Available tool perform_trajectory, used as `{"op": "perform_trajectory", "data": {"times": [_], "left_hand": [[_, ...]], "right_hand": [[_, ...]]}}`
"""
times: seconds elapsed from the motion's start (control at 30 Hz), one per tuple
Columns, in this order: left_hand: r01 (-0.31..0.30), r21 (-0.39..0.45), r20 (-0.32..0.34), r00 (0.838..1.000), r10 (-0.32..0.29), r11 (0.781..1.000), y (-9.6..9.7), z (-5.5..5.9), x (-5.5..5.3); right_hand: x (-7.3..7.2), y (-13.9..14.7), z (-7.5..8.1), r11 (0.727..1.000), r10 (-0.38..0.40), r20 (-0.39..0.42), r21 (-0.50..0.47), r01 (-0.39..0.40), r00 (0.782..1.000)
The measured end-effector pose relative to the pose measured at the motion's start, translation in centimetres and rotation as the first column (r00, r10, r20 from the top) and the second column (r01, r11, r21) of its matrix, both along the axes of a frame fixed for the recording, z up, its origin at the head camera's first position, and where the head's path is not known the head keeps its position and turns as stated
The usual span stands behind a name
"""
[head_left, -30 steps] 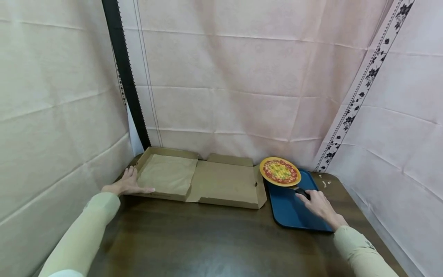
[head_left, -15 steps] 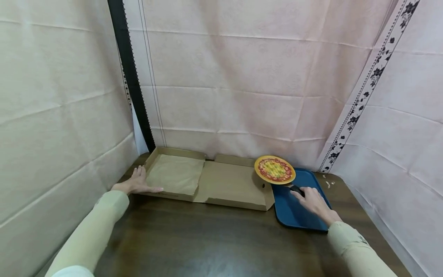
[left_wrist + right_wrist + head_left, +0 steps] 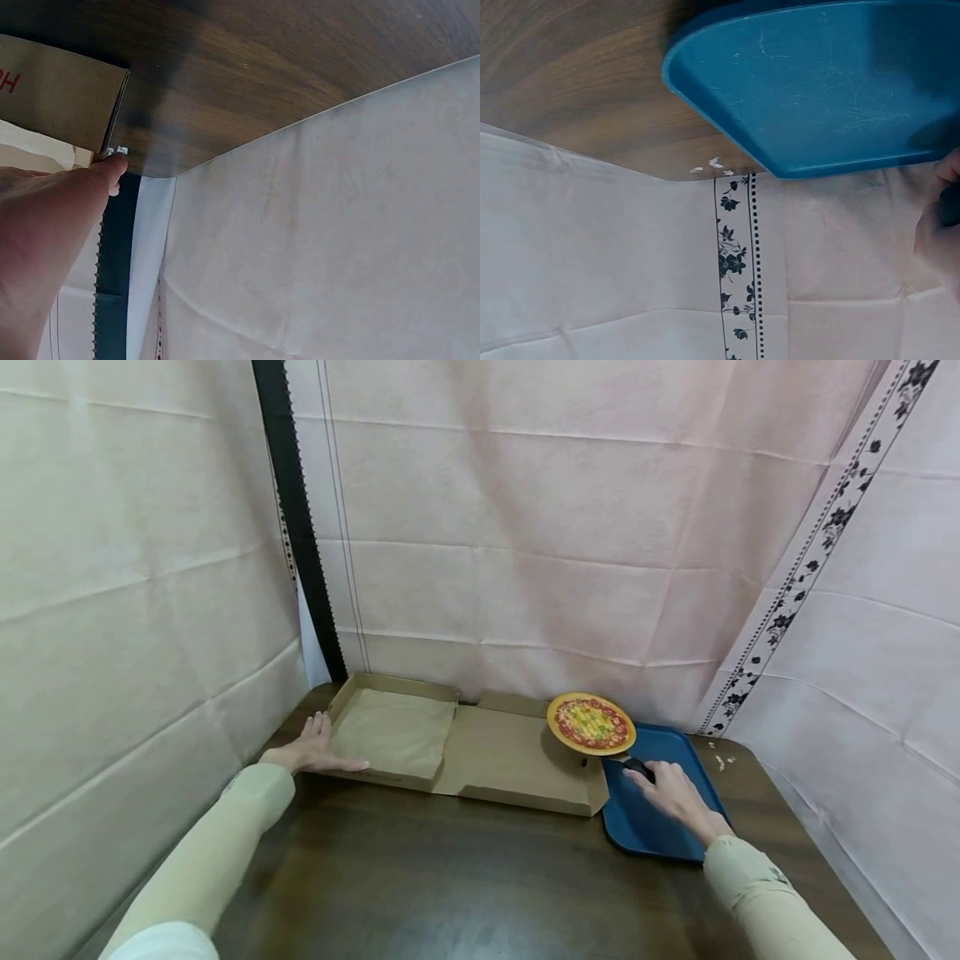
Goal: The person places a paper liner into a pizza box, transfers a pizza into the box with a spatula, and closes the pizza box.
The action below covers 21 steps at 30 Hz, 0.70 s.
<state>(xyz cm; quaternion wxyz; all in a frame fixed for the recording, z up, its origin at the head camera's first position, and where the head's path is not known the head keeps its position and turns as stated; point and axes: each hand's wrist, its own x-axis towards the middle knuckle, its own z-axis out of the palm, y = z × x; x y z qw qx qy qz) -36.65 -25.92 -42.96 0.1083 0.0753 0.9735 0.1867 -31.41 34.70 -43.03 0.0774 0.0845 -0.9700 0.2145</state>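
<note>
A pizza [image 3: 591, 724] with a yellow rim, red sauce and yellow-green topping is raised over the gap between the open cardboard pizza box [image 3: 510, 756] and the blue tray [image 3: 652, 818]. My right hand [image 3: 681, 797] grips the black handle [image 3: 639, 769] of a pizza server; its blade is mostly hidden beneath the pizza. At the box's left end, my left hand [image 3: 315, 750] rests against the wall with fingers straight and thumb stretched along the front. Brown paper [image 3: 397, 732] lines that left half. In the right wrist view the hand [image 3: 941, 232] shows only at the edge.
The box lid lies folded flat to the right, its side flap [image 3: 597, 791] next to the tray. Pale scuffs [image 3: 722, 762] mark the wooden table [image 3: 450, 877] near the back right corner. Pinkish-white cloth [image 3: 517, 543] hangs behind and on both sides.
The pizza on the server has moved left from above the tray toward the box lid, my right hand moving with it. My left hand stays at the box. The view has shifted slightly.
</note>
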Motion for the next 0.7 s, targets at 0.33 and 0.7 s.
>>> {"op": "perform_trajectory", "data": {"times": [0.33,0.7], "left_hand": [[0.0,-0.018,-0.002,1.0,0.0,1.0,0.8,0.4,0.2],[-0.002,-0.041,-0.017,1.0,0.001,0.999,0.9,0.0,0.0]], "right_hand": [[-0.3,-0.8,0.4,1.0,0.02,-0.009,0.002,-0.02,1.0],[-0.8,-1.8,0.2,0.999,0.03,0.025,-0.012,-0.03,0.999]]}}
